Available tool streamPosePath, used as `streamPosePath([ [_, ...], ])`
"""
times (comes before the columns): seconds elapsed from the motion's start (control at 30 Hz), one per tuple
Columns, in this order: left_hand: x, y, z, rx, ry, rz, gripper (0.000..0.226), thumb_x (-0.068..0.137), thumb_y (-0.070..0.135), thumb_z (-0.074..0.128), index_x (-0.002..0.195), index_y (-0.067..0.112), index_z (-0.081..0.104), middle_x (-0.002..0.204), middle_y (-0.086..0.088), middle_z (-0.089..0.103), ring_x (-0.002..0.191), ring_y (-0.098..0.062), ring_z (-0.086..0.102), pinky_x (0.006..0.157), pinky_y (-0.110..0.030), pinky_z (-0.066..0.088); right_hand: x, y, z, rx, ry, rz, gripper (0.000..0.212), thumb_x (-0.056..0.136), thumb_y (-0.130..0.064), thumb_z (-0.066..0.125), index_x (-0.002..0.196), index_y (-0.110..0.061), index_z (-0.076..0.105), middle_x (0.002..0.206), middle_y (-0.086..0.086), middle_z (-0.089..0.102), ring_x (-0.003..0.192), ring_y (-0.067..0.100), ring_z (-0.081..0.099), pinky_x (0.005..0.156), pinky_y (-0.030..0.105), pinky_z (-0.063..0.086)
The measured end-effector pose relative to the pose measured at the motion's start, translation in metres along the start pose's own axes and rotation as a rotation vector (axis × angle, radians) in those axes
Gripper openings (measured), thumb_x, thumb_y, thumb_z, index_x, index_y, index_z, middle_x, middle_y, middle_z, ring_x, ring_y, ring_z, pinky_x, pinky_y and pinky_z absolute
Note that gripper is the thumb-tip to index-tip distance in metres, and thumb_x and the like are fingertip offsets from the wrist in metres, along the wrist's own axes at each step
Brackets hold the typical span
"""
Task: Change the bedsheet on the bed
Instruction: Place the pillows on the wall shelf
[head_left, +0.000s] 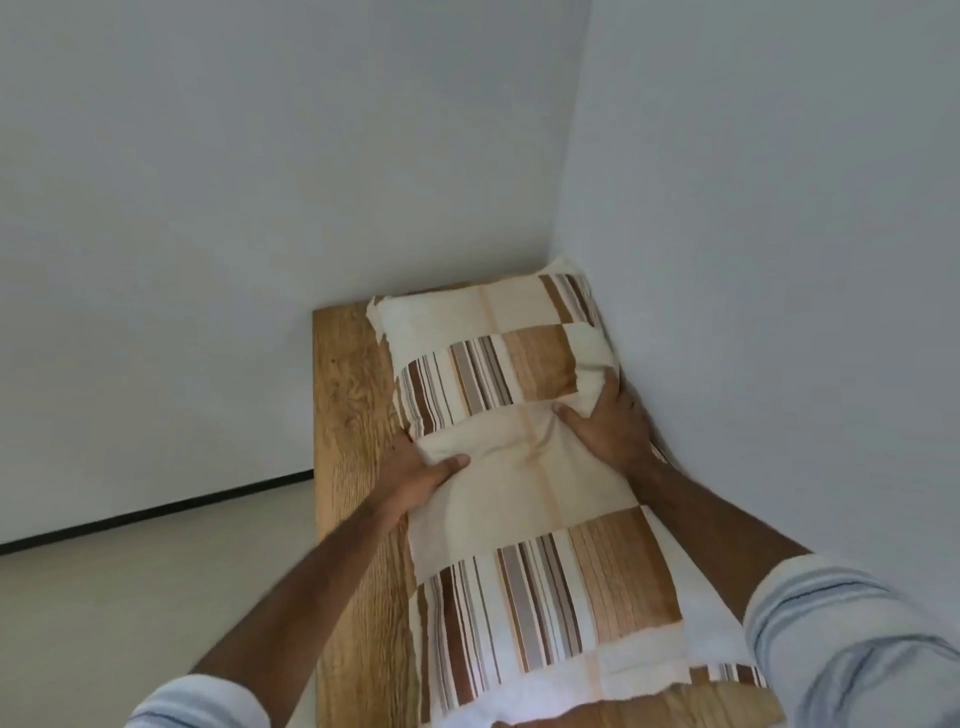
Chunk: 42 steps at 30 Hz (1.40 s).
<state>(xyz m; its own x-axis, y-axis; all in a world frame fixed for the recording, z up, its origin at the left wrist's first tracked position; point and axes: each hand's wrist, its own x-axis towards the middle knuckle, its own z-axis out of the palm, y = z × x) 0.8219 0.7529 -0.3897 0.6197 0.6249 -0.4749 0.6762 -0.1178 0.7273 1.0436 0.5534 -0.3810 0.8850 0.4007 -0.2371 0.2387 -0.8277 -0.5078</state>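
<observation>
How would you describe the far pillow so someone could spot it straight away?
Find the corner where the two white walls meet; the wooden surface runs into it. Two striped pillows lie there. The far pillow sits nearest the corner, beyond the near pillow, with the left hand and right hand gripping it.

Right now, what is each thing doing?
Striped pillow: lying on the wooden surface, pushed into the wall corner, gripped at both sides.
Left hand: holds the pillow's left edge.
Right hand: holds its right edge.
Wooden surface: bare, no sheet showing.
</observation>
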Motion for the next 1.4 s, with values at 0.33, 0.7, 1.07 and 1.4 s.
streamPosePath([
  [0.33, -0.042, -0.018, -0.015, -0.561, 0.018, -0.095, 0.068, 0.07, 0.053, 0.086, 0.128, 0.029, 0.059, 0.116, 0.005, 0.074, 0.1, -0.012, 0.073, 0.077, -0.026, 0.057, 0.001, -0.06, -0.008, 0.509, -0.104, -0.071, 0.081, 0.069, -0.059, 0.082, 0.133, -0.021, 0.052, 0.12, -0.007, 0.064, 0.106, 0.016, 0.063, 0.091, 0.035, 0.052],
  [0.7, -0.259, -0.161, -0.132, -0.724, 0.695, -0.087, 0.046, 0.082, 0.048, 0.08, 0.121, 0.03, 0.064, 0.112, 0.009, 0.075, 0.1, -0.011, 0.072, 0.081, -0.026, 0.057, -0.182, -0.219, 0.106, 0.636, -0.606, -0.419, 0.064, 0.076, -0.053, 0.08, 0.125, -0.023, 0.052, 0.109, -0.012, 0.066, 0.095, 0.006, 0.065, 0.077, 0.026, 0.054],
  [1.07, -0.699, -0.376, -0.095, -0.884, 1.468, -0.238, 0.037, 0.078, 0.038, 0.087, 0.108, 0.02, 0.072, 0.105, 0.005, 0.076, 0.103, -0.016, 0.072, 0.095, -0.034, 0.056, -0.633, -0.274, 0.202, 0.465, -1.168, -1.001, 0.04, 0.083, -0.049, 0.076, 0.113, -0.03, 0.058, 0.104, -0.013, 0.068, 0.088, 0.005, 0.066, 0.066, 0.021, 0.051],
  [1.4, -1.034, -0.506, 0.039, -1.047, 1.988, -0.4, 0.073, 0.055, 0.042, 0.099, 0.114, 0.008, 0.073, 0.112, -0.009, 0.076, 0.108, -0.027, 0.071, 0.097, -0.04, 0.056, -1.024, -0.202, 0.267, 0.237, -1.683, -1.341, 0.063, 0.084, -0.055, 0.073, 0.136, -0.026, 0.052, 0.12, -0.01, 0.067, 0.105, 0.01, 0.067, 0.083, 0.027, 0.057],
])
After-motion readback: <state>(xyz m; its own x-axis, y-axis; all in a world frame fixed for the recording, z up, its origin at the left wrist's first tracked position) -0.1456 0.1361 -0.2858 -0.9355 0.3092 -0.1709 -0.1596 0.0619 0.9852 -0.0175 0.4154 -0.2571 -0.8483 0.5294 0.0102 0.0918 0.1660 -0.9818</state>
